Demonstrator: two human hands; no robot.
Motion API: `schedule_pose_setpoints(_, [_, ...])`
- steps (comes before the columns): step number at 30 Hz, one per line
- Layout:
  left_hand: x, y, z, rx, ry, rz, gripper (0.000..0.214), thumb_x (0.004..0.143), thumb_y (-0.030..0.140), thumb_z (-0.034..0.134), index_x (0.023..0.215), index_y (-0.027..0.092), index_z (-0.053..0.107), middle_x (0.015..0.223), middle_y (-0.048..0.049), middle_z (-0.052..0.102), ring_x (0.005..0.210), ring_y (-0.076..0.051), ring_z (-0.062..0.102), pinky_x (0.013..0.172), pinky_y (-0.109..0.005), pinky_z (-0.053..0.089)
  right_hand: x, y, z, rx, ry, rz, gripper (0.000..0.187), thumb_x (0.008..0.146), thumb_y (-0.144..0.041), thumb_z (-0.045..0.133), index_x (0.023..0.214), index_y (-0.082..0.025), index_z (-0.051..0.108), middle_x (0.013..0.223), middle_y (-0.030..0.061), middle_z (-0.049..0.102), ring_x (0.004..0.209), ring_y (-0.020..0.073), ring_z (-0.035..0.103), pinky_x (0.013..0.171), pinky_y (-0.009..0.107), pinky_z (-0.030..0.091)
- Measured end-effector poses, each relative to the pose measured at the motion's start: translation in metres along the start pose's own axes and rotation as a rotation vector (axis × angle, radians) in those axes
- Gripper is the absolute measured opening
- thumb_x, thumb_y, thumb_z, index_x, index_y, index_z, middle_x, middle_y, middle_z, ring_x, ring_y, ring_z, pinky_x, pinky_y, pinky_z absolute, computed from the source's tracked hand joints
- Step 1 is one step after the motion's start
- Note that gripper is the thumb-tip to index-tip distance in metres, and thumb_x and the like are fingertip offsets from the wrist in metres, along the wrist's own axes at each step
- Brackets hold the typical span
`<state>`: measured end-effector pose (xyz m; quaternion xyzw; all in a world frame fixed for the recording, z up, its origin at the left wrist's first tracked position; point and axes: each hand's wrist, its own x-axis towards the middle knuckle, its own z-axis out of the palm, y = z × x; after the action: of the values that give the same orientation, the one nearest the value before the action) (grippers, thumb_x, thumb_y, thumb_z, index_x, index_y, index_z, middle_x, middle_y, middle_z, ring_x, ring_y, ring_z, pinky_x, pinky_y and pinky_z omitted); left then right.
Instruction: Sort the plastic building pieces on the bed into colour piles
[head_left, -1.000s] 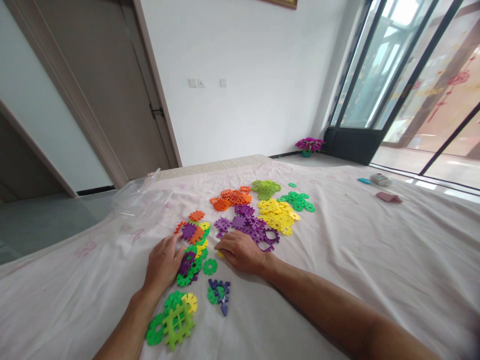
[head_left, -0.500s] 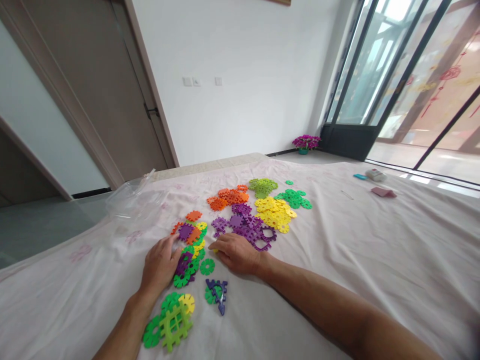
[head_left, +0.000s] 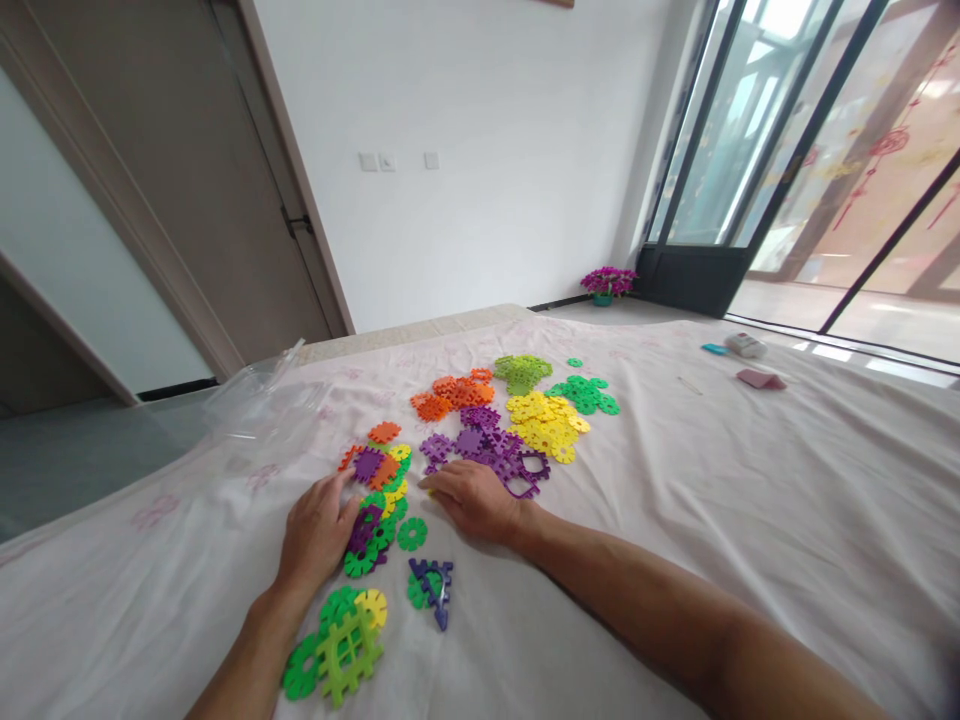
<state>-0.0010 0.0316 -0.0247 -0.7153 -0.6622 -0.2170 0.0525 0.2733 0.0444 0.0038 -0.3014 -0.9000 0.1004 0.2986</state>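
Observation:
My left hand (head_left: 318, 525) lies at the left side of a mixed heap of green, yellow, orange and purple plastic building pieces (head_left: 383, 535). Its fingers are stretched out, with the thumb apart, and the fingertips are by a purple square piece (head_left: 368, 464). My right hand (head_left: 474, 500) is closed, palm down, just in front of the purple pile (head_left: 495, 452). A sliver of a yellow piece (head_left: 431, 491) shows beneath its fingertips; the rest is hidden. A loose green notched disc (head_left: 412, 534) lies between the hands.
Nearer me are a dark blue triangle piece (head_left: 441, 590) and a lime lattice square (head_left: 351, 655) on discs. Behind lie orange (head_left: 454, 396), lime (head_left: 523, 372), yellow (head_left: 546, 424) and green (head_left: 586, 394) piles. A clear plastic bag (head_left: 259, 395) rests at the left on the cloth (head_left: 637, 580).
Both hands stay almost in place beside the pieces. The whole view has shifted slightly, so everything sits a little further left. No piece has visibly been moved.

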Motion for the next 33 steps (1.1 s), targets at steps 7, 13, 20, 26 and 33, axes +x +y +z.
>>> schedule_pose_setpoints(7, [0.000, 0.001, -0.002, -0.006, -0.007, -0.017, 0.044, 0.090, 0.035, 0.040, 0.127, 0.018, 0.055, 0.129, -0.0100, 0.061, 0.120, -0.023, 0.054, 0.105, -0.037, 0.037, 0.009, 0.020, -0.005, 0.307, 0.314, 0.356, 0.030, 0.094, -0.025, 0.045, 0.113, -0.021, 0.067, 0.106, 0.0036, 0.071, 0.095, 0.0174, 0.066, 0.087, 0.030, 0.050])
schedule_pose_setpoints(13, [0.000, 0.002, -0.002, -0.009, -0.024, -0.026, 0.043, 0.090, 0.034, 0.040, 0.128, 0.018, 0.055, 0.130, -0.0095, 0.060, 0.121, -0.023, 0.054, 0.106, -0.037, 0.036, 0.015, 0.041, -0.017, 0.356, 0.452, 0.453, 0.031, 0.091, -0.026, 0.044, 0.110, -0.020, 0.068, 0.106, 0.0051, 0.071, 0.097, 0.0189, 0.065, 0.089, 0.035, 0.050])
schedule_pose_setpoints(20, [0.000, 0.001, -0.001, -0.013, -0.013, -0.029, 0.044, 0.089, 0.032, 0.041, 0.129, 0.019, 0.054, 0.131, -0.0096, 0.060, 0.122, -0.023, 0.053, 0.106, -0.038, 0.037, 0.012, 0.075, -0.057, 0.173, 0.604, 0.506, 0.032, 0.088, -0.025, 0.046, 0.109, -0.020, 0.069, 0.103, 0.0054, 0.071, 0.094, 0.0197, 0.064, 0.089, 0.035, 0.049])
schedule_pose_setpoints(26, [0.000, 0.001, 0.001, -0.060, -0.005, -0.030, 0.043, 0.089, 0.034, 0.041, 0.126, 0.017, 0.056, 0.129, -0.0105, 0.060, 0.122, -0.023, 0.054, 0.106, -0.039, 0.037, -0.004, 0.103, -0.094, -0.229, 0.636, 0.694, 0.033, 0.086, -0.022, 0.049, 0.113, -0.020, 0.068, 0.108, 0.0091, 0.069, 0.101, 0.0256, 0.060, 0.093, 0.042, 0.044])
schedule_pose_setpoints(33, [-0.001, -0.002, -0.012, -0.444, -0.134, -0.094, 0.053, 0.094, 0.048, 0.033, 0.134, 0.018, 0.050, 0.139, -0.0100, 0.054, 0.130, -0.021, 0.048, 0.110, -0.038, 0.036, 0.015, 0.035, -0.053, 0.152, 0.291, 0.281, 0.026, 0.088, -0.019, 0.050, 0.107, -0.021, 0.068, 0.104, 0.0051, 0.070, 0.095, 0.0184, 0.064, 0.088, 0.034, 0.049])
